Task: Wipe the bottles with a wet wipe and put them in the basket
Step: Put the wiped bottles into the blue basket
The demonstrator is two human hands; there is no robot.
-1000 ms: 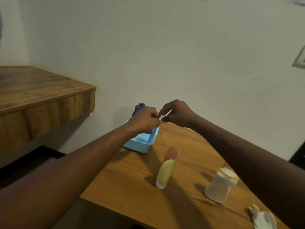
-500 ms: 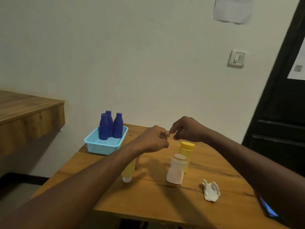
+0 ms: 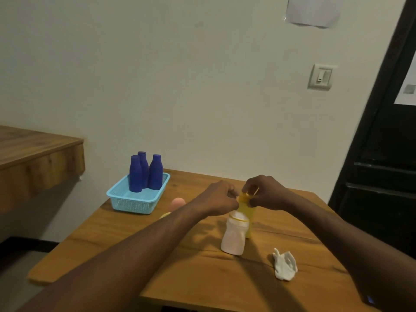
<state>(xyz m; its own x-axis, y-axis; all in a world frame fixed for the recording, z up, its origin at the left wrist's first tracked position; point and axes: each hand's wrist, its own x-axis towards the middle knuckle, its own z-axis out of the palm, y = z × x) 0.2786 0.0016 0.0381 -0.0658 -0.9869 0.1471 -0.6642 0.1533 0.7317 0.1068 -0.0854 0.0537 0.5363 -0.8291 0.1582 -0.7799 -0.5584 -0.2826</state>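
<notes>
Three dark blue bottles (image 3: 155,172) stand upright in the light blue basket (image 3: 117,194) at the table's far left. A white bottle (image 3: 234,237) stands mid-table, with a yellow bottle (image 3: 246,209) right behind it. My left hand (image 3: 221,199) and my right hand (image 3: 265,193) hover with curled fingers, their fingertips meeting in front of the yellow bottle's cap; I see nothing held between them. A crumpled white wipe (image 3: 284,267) lies to the right of the white bottle. The pink cap of a yellow tube (image 3: 177,202) shows behind my left forearm.
The wooden table (image 3: 202,278) stands against a pale wall. A wooden shelf (image 3: 33,158) juts out at the left. A black door (image 3: 382,165) is at the right. A dark device (image 3: 369,299) lies at the table's near right corner.
The view swung right and pulled back, so the basket, yellow bottle and door came into sight. My hands stayed fingertip to fingertip and now sit lower, at the yellow bottle's cap.
</notes>
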